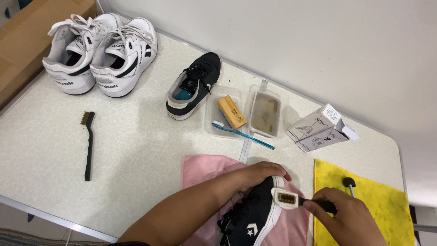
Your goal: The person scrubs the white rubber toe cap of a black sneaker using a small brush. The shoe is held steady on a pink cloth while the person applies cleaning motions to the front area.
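black shoe (248,218) near the front edge of the worktop (136,155), resting on a pink cloth (205,166), sole edge turned up toward the camera. left hand (264,173) cupped over the heel end, fingers closed around the shoe and steadying it. right hand (350,218) pinched shut on the dark handle of a small brush (287,198), bristle head pressed against the white rubber sidewall.

likely light and easy to turn with one hand: canvas upper soft and yielding, rubber sole stiffer and a better place to grip. heel and sole rim probably the firmest hold; laces and upper would give under pressure. not fragile, not slippery when dry, though hard to tell whether damp.

yellow cloth (364,209) just right of the pink one, with a round-headed tool (349,183) lying on it. further back, a second black shoe (193,86), two clear tubs (248,111) holding a wooden block (231,111), a blue toothbrush (243,133), a white carton (321,127). pair of white shoes (100,52) at the far left corner, black wire brush (88,143) lying well apart on the left.
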